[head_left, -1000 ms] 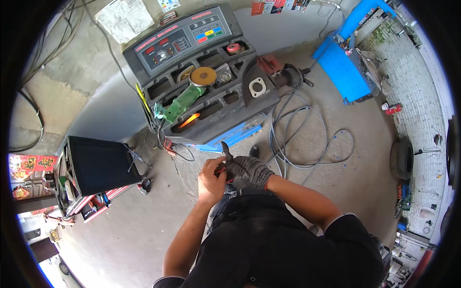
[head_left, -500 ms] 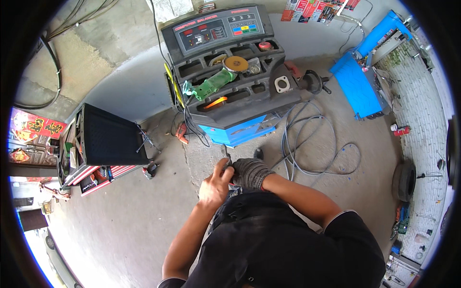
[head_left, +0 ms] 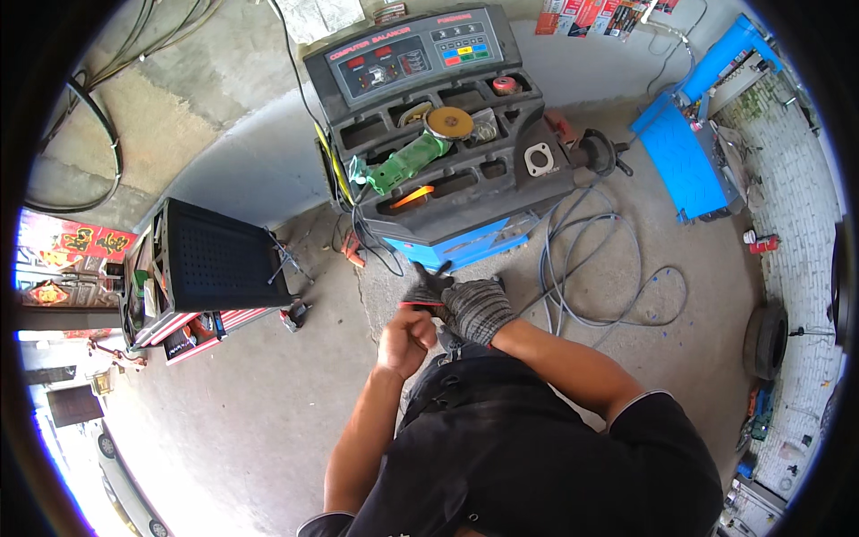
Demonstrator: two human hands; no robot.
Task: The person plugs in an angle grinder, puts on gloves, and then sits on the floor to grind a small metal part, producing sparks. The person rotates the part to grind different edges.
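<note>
On my right hand (head_left: 479, 311) is a grey knitted work glove, and its fingers grip a second glove (head_left: 424, 290), dark grey with a red-edged cuff. My left hand (head_left: 404, 342) is bare. Its curled fingers are at the cuff of that second glove, just below and left of my right hand; they are partly blurred. Both hands are in front of my waist. Beyond them stands a wheel balancer (head_left: 429, 215) with a tray top. On the tray lie a green angle grinder (head_left: 407, 163) with a tan disc (head_left: 449, 123), an orange-handled tool (head_left: 412, 197) and a red round tin (head_left: 506, 85).
A black-topped tool cart (head_left: 224, 255) with red drawers stands at left. Grey hose (head_left: 617, 268) lies coiled on the floor at right. A blue machine (head_left: 684, 166) and a tyre (head_left: 766, 342) stand along the right wall. An orange tool (head_left: 352, 250) lies near the balancer's base.
The second glove now shows, spread out from my right hand with its cuff toward me. My left hand has drawn down slightly, and its fingers are more curled. The view has shifted a little.
</note>
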